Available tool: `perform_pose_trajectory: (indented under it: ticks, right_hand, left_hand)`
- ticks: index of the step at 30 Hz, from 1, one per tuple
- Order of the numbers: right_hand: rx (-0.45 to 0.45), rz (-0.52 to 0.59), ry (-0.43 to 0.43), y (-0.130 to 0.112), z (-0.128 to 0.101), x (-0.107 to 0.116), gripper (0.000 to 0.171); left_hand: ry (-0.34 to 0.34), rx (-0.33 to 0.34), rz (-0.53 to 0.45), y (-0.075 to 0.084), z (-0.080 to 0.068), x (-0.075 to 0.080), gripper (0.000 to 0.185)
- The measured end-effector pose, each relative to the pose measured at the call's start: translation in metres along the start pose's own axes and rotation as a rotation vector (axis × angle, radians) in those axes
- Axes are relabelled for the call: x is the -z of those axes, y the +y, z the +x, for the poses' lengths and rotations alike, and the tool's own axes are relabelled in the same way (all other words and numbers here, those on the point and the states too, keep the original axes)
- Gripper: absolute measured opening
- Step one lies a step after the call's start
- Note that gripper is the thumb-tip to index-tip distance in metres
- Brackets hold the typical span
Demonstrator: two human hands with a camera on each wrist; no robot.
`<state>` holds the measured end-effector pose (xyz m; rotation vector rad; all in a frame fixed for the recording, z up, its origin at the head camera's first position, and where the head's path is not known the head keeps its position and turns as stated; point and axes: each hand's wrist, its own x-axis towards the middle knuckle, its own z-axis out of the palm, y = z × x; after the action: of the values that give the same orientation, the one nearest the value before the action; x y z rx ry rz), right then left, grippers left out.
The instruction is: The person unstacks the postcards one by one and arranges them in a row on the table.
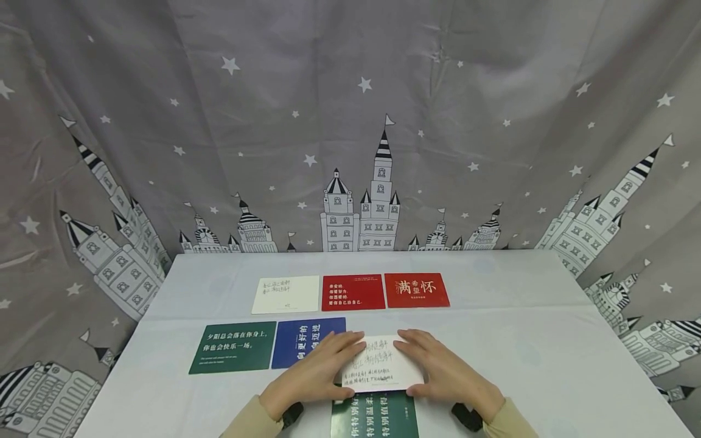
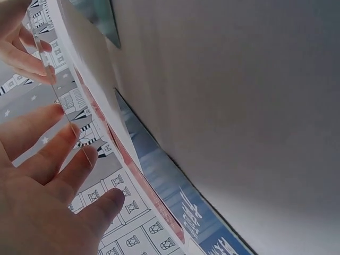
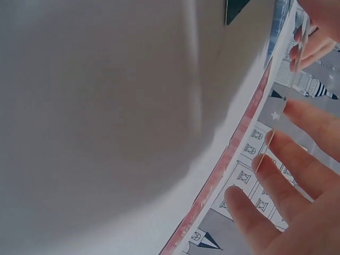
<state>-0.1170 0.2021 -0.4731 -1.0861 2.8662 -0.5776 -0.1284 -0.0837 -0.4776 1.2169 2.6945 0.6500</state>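
Note:
Both hands hold a white card (image 1: 378, 365) with handwriting on it. The left hand (image 1: 320, 368) grips its left edge between fingers and thumb, and the right hand (image 1: 446, 371) does the same at its right edge. Seen nearly edge-on in the left wrist view, the card (image 2: 54, 90) is a thin line raised off the tabletop. In the head view it overlaps the upper part of a green card (image 1: 378, 420) with white lettering. Just left of the left hand lies a blue card (image 1: 290, 344), partly covered by its fingers.
A second green card (image 1: 235, 347) lies at the left beside the blue one. Behind, a row holds a white handwritten card (image 1: 285, 295) and two red cards, one with several text lines (image 1: 353, 292), one with large characters (image 1: 417, 289). A grey castle-print curtain (image 1: 350, 134) hangs behind the white table (image 1: 520, 340).

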Motion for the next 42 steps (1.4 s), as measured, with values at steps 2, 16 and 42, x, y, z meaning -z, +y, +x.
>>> perform_pose_trajectory:
  ticks: [2,16,42]
  right_hand:
    - [-0.01,0.006,-0.011,0.001,0.001,0.0,0.074]
    - [0.01,-0.009,0.015,0.012,0.008,-0.001,0.075]
    - [-0.062,0.028,-0.041,0.029,0.024,0.003,0.074]
  left_hand:
    - [-0.002,0.003,0.004,-0.001,0.001,0.0,0.077]
    - [-0.015,0.013,0.035,-0.007,0.013,-0.001,0.077]
    - [-0.03,0.057,0.037,-0.018,0.033,0.0,0.076]
